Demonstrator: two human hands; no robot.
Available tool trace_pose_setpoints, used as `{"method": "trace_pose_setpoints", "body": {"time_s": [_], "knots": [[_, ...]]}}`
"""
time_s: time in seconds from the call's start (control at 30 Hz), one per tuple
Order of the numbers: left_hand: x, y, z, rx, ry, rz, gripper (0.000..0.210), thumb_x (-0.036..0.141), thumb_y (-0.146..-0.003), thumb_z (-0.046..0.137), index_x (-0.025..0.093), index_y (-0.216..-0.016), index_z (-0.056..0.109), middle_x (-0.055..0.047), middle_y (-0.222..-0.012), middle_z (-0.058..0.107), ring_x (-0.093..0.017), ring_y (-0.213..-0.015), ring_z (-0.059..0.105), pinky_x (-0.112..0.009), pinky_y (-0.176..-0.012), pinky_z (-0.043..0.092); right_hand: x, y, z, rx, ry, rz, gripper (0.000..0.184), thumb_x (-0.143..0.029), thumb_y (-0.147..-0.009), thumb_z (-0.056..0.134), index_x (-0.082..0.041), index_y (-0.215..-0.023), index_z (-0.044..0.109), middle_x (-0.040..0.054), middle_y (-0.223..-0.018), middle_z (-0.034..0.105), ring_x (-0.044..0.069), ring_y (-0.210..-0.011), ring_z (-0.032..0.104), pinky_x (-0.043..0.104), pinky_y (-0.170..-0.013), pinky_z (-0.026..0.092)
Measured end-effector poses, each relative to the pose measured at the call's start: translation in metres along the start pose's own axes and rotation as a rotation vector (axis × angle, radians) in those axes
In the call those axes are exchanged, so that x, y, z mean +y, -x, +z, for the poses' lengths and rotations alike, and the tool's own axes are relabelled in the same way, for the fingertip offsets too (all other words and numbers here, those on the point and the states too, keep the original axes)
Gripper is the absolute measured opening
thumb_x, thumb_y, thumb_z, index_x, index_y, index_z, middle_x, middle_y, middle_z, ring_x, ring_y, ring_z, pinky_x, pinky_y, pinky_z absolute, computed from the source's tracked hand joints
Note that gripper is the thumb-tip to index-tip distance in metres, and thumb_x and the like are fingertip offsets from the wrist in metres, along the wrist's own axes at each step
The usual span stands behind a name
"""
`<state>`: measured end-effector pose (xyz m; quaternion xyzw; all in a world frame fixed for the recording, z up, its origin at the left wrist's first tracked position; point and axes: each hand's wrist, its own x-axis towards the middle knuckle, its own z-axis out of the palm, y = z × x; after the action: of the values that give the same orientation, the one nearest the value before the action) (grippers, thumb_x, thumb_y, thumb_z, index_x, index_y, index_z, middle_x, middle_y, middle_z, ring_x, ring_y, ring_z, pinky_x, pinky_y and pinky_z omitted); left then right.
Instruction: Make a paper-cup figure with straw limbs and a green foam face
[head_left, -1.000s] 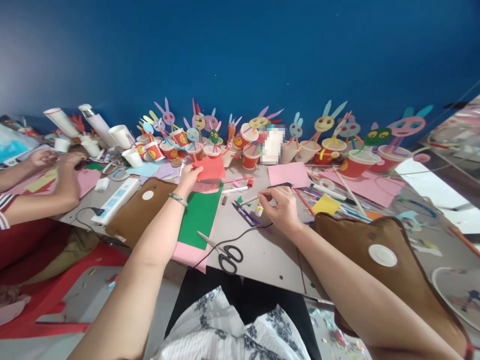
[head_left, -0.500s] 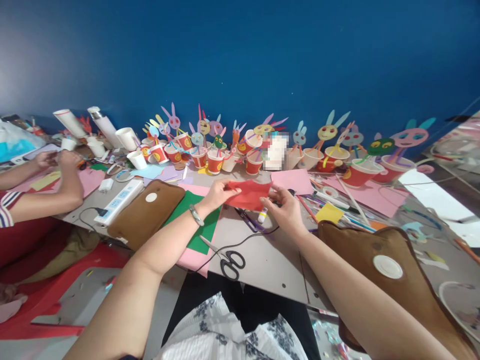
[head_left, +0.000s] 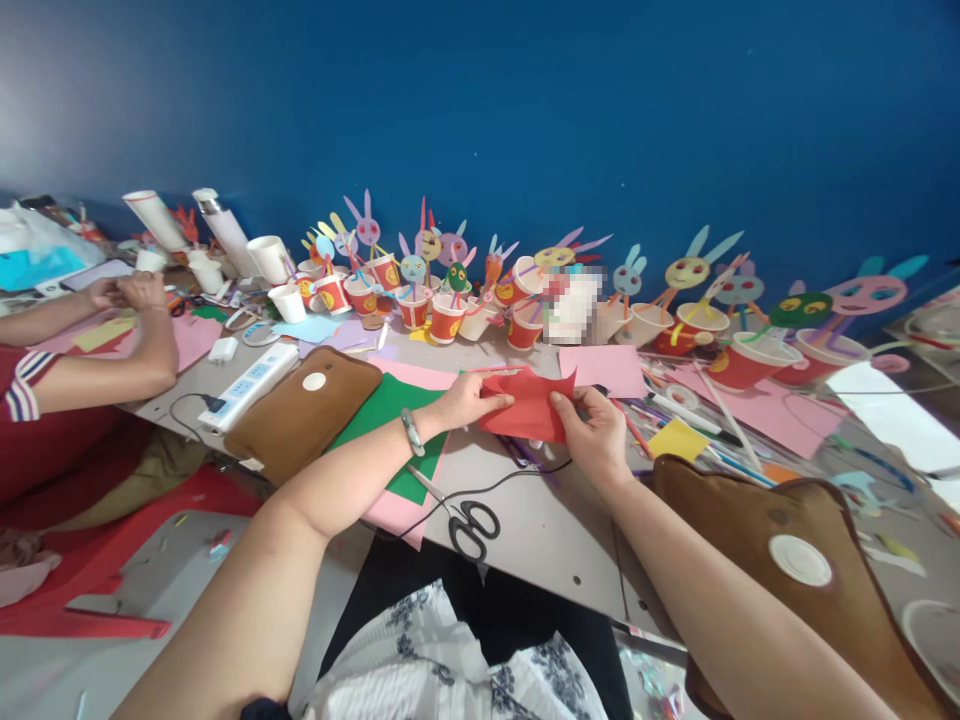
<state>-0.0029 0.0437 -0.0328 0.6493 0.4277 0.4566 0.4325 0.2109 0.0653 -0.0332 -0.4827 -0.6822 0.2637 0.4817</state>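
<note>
A piece of red paper (head_left: 525,408) is stretched between my two hands above the table. My left hand (head_left: 466,402) pinches its left edge, thumb on top. At the right edge, my right hand (head_left: 596,430) grips it the same way, with the fingers partly hidden behind. Below and to the left lie a green sheet (head_left: 386,410) and a pink sheet (head_left: 401,518). Black-handled scissors (head_left: 474,528) rest partly on these sheets, near the table's front edge. A black cord runs beside them.
Paper cups with paper rabbit figures (head_left: 448,320) line the wall. Brown cushion-like pads (head_left: 304,415) lie on both sides, with a white power strip (head_left: 251,385) at left. Pens and a yellow paper (head_left: 679,438) are at right. Another person's hands (head_left: 131,290) work at far left.
The view has shifted slightly. My hands still hold the red paper, which now faces me more fully, and my right thumb has moved onto its front.
</note>
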Motion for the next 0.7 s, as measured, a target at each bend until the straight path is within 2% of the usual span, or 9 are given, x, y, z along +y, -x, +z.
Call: {"method": "trace_pose_setpoints", "body": {"time_s": [0.2, 0.4, 0.6, 0.7], "knots": [[0.0037, 0.001, -0.0043, -0.03, -0.049, 0.011, 0.05, 0.046, -0.084, 0.072, 0.008, -0.117, 0.071, -0.013, -0.11, 0.076, -0.024, -0.097, 0.07, -0.031, -0.085, 0.056, -0.0011, 0.0022, -0.0001, -0.039, 0.027, 0.01, 0.026, -0.044, -0.083, 0.061, -0.02, -0.072, 0.059, -0.0002, -0.067, 0.063, 0.014, -0.06, 0.052, 0.028, -0.061, 0.042], [0.0054, 0.0008, -0.0051, -0.057, -0.011, 0.033, 0.062, 0.043, -0.083, 0.073, 0.012, -0.136, 0.062, -0.014, -0.124, 0.071, -0.026, -0.111, 0.067, -0.033, -0.092, 0.053, -0.0025, 0.0031, -0.0008, -0.04, 0.043, -0.048, 0.026, -0.044, -0.085, 0.061, -0.021, -0.072, 0.059, 0.0002, -0.066, 0.064, 0.016, -0.061, 0.054, 0.029, -0.061, 0.043], [0.0077, 0.0011, -0.0065, -0.055, -0.022, -0.001, 0.06, 0.046, -0.082, 0.074, 0.012, -0.131, 0.065, -0.012, -0.119, 0.074, -0.024, -0.106, 0.069, -0.03, -0.09, 0.052, -0.002, 0.0032, -0.0009, -0.045, 0.059, -0.072, 0.026, -0.043, -0.086, 0.06, -0.021, -0.073, 0.059, -0.0001, -0.067, 0.064, 0.015, -0.061, 0.054, 0.029, -0.062, 0.042], [0.0078, 0.001, -0.0066, -0.04, -0.025, -0.034, 0.059, 0.05, -0.079, 0.076, 0.01, -0.122, 0.069, -0.013, -0.112, 0.075, -0.024, -0.099, 0.07, -0.029, -0.085, 0.053, -0.0009, 0.0029, -0.0007, -0.041, 0.066, -0.082, 0.027, -0.044, -0.086, 0.06, -0.021, -0.072, 0.058, -0.0006, -0.065, 0.062, 0.015, -0.06, 0.053, 0.029, -0.061, 0.041]]}}
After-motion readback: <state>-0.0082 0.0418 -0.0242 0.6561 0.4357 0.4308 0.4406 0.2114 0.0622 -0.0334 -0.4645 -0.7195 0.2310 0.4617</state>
